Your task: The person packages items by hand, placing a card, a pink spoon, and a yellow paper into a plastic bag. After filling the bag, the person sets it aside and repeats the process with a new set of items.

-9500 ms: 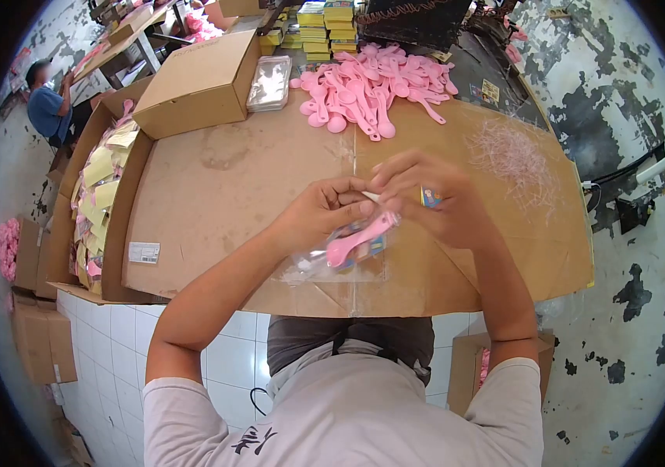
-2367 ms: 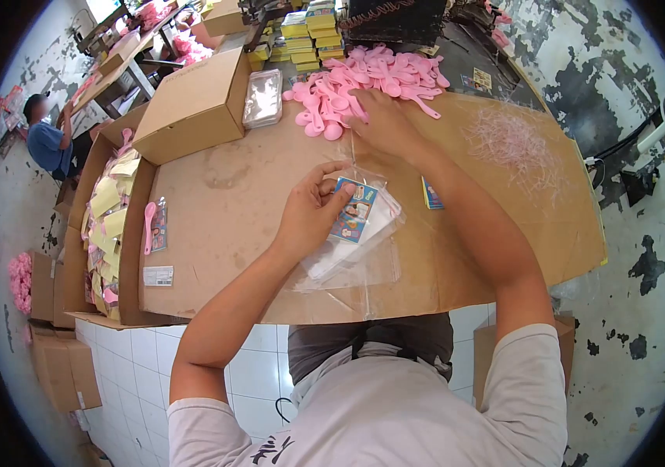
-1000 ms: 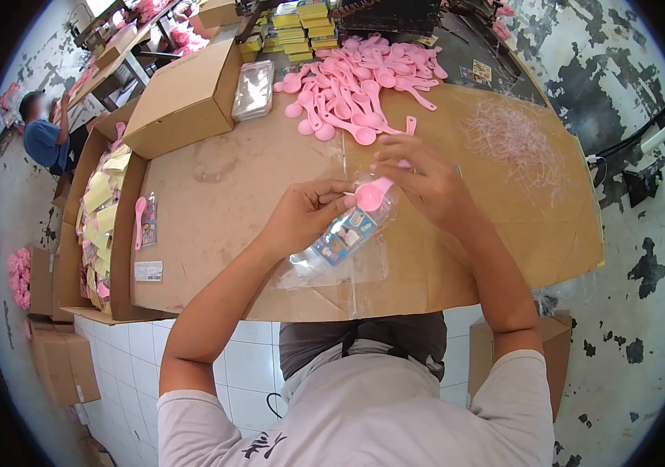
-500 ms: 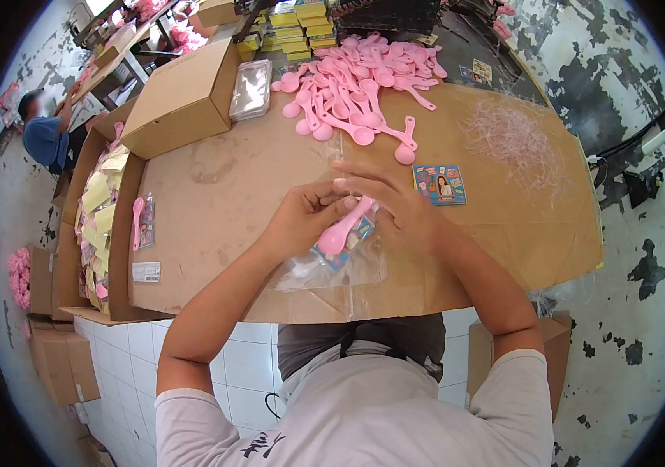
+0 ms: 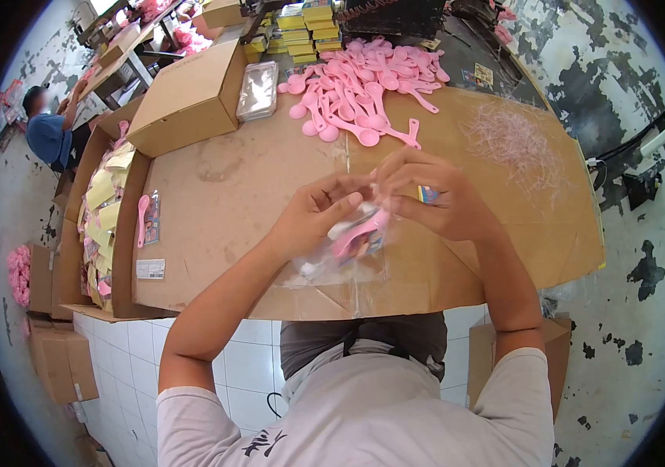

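A clear plastic bag (image 5: 313,268) hangs between my hands above the cardboard-covered table, with a pink plastic spoon (image 5: 360,233) and a small printed card (image 5: 374,243) inside, both tilted. At the bag's upper end, my left hand (image 5: 323,208) pinches the plastic between thumb and fingers. My right hand (image 5: 430,194) holds the same end from the other side, its fingertips close to the left ones and slightly blurred. Behind my right hand a blue printed card (image 5: 427,194) lies mostly hidden. Beyond my hands spreads a heap of pink spoons (image 5: 371,86).
On the left stands an open carton (image 5: 99,210) of packed pieces, near a spoon on a card (image 5: 148,222). Behind are a closed box (image 5: 184,97), clear bags (image 5: 258,89) and yellow card stacks (image 5: 301,31). Plastic strands (image 5: 515,144) lie right. A person (image 5: 56,132) works far left.
My hands have moved slightly right, and the spoon and card have shifted right with the bag. My right hand now covers most of the blue card on the table.
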The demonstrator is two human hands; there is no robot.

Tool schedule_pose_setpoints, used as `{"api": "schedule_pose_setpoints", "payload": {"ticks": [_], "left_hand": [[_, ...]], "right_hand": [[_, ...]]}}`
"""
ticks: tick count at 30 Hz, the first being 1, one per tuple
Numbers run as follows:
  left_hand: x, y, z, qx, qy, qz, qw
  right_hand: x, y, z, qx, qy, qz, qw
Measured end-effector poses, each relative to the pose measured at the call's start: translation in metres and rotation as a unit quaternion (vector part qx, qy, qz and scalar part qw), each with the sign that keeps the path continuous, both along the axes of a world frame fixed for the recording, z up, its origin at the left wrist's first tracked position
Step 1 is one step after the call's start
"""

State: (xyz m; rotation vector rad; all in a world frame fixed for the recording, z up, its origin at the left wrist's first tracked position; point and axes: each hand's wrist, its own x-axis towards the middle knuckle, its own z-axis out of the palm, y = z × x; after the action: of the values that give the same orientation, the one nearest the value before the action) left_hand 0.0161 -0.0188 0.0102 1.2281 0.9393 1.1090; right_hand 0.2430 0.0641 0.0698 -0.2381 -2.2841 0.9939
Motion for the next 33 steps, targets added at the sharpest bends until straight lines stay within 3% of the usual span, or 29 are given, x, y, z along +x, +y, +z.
{"api": "schedule_pose_setpoints", "payload": {"ticks": [2, 5, 7, 10, 13, 16, 20, 23, 26, 28, 31, 33], "left_hand": [[0.002, 0.002, -0.003, 0.071, -0.014, 0.035, 0.997], [0.001, 0.001, -0.005, 0.096, -0.014, 0.048, 0.994], [0.004, -0.005, -0.002, 0.112, -0.006, 0.055, 0.992], [0.010, -0.018, 0.014, 0.168, 0.094, 0.068, 0.979], [0.018, -0.023, 0.027, 0.141, 0.087, 0.071, 0.984], [0.019, -0.019, 0.025, 0.206, 0.094, 0.105, 0.968], [0.015, -0.017, 0.025, 0.111, 0.006, 0.079, 0.991], [0.014, -0.017, 0.028, 0.101, 0.021, 0.094, 0.990], [0.014, -0.017, 0.029, 0.116, 0.078, 0.114, 0.984], [0.012, -0.018, 0.022, 0.158, 0.176, 0.148, 0.960], [0.013, -0.018, 0.021, 0.232, 0.213, 0.160, 0.936], [0.014, -0.019, 0.025, 0.220, 0.234, 0.150, 0.935]], "right_hand": [[0.005, -0.004, 0.029, 0.029, 0.004, 0.049, 0.998], [0.006, -0.007, 0.055, 0.300, -0.016, -0.118, 0.946], [0.008, -0.014, 0.057, 0.234, -0.063, -0.141, 0.960], [0.003, -0.018, 0.055, 0.185, -0.071, -0.159, 0.967], [-0.003, -0.025, 0.053, 0.122, -0.066, -0.157, 0.978], [-0.007, -0.027, 0.049, 0.087, -0.066, -0.147, 0.983], [-0.009, -0.023, 0.038, 0.078, -0.041, -0.171, 0.981], [-0.021, -0.021, 0.025, 0.181, 0.059, -0.241, 0.952], [-0.021, -0.024, 0.030, 0.342, 0.018, -0.209, 0.916], [-0.026, -0.027, 0.027, 0.382, -0.006, -0.189, 0.905], [-0.030, -0.026, 0.020, 0.434, -0.040, -0.185, 0.881], [-0.033, -0.024, 0.015, 0.448, -0.056, -0.192, 0.871]]}}
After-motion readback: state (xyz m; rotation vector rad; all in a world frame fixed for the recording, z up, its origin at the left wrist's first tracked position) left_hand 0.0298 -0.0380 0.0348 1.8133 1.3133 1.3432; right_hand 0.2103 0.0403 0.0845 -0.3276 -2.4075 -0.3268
